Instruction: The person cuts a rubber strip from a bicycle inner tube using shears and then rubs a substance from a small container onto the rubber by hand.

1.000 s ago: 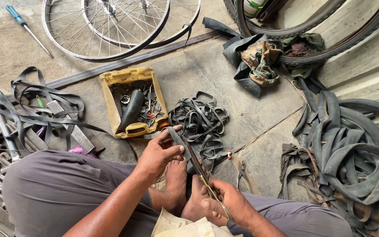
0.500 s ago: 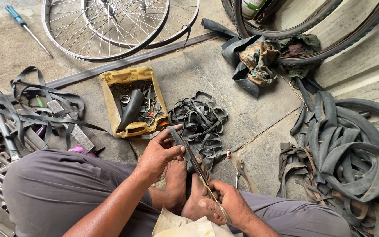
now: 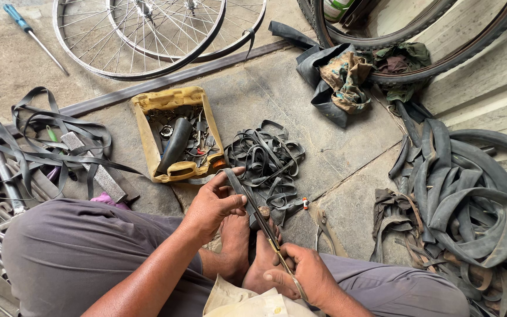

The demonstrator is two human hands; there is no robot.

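The left hand [image 3: 212,202] is raised just above the bare feet [image 3: 247,246], fingers curled and thumb stretched out, pinching closed. The right hand [image 3: 306,273] sits lower, just right of the feet, fist-like with fingers wrapped tight. Both forearms angle in over bent knees toward the feet.

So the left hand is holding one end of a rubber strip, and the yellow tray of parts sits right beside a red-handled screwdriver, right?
Not quite. The head view shows the screwdriver has a blue handle and lies far from the yellow tray. The left hand does hold the rubber strip.
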